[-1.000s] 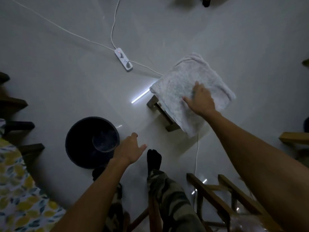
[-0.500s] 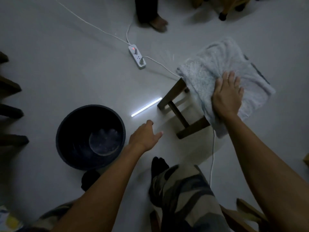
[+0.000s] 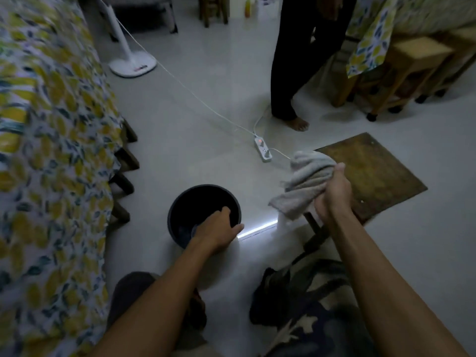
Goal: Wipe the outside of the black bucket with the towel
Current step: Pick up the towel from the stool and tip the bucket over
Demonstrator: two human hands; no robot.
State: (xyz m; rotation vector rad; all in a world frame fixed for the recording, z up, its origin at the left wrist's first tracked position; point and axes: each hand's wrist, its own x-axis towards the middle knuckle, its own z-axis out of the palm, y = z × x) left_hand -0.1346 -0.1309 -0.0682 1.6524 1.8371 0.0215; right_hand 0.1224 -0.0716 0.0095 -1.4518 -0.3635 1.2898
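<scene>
The black bucket [image 3: 190,202] stands upright on the pale floor, just left of centre. My left hand [image 3: 219,231] grips its near right rim, fingers curled over the edge into the bucket. My right hand [image 3: 332,191] holds the grey-white towel [image 3: 301,186] bunched up in the air, to the right of the bucket and apart from it. The towel hangs above the front corner of a wooden stool [image 3: 373,171], whose brown top is bare.
A white power strip [image 3: 262,149] and its cable lie on the floor behind the towel. Another person's legs [image 3: 291,73] stand beyond it. A leaf-patterned cloth [image 3: 51,150] covers furniture on the left. A white fan base [image 3: 132,64] stands far left; wooden stools [image 3: 401,70] far right.
My right hand has lifted the towel off the stool and bunched it. My left hand has moved onto the bucket's rim and closed on it. The view has tilted up.
</scene>
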